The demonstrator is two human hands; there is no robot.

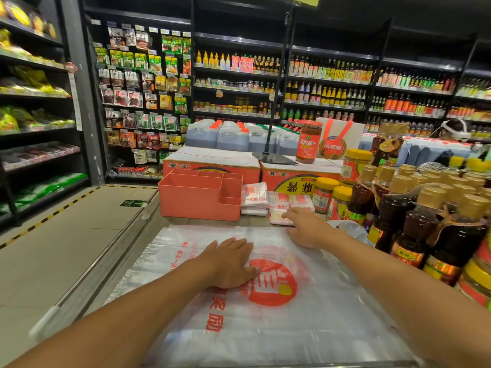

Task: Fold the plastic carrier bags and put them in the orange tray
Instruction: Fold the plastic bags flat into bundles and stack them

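While the light, limp, likely slippery bag (265,328) lies spread before the tray (199,205), the left hand (228,261) pins it and the right hand (308,227) rests at its tray-side edge, fingers (239,245) straight; that edge probably suits pinching.

Ahead of you, large clear plastic carrier bag (265,328): red print reads 奖励 | tall glass jar with red label (308,146): 黄豆酱+ | white gift box with orange ribbon (335,147): 凤球唛 | orange cardboard carton (300,181): 麻酱, upside down to you | shelf price tags: too small to read
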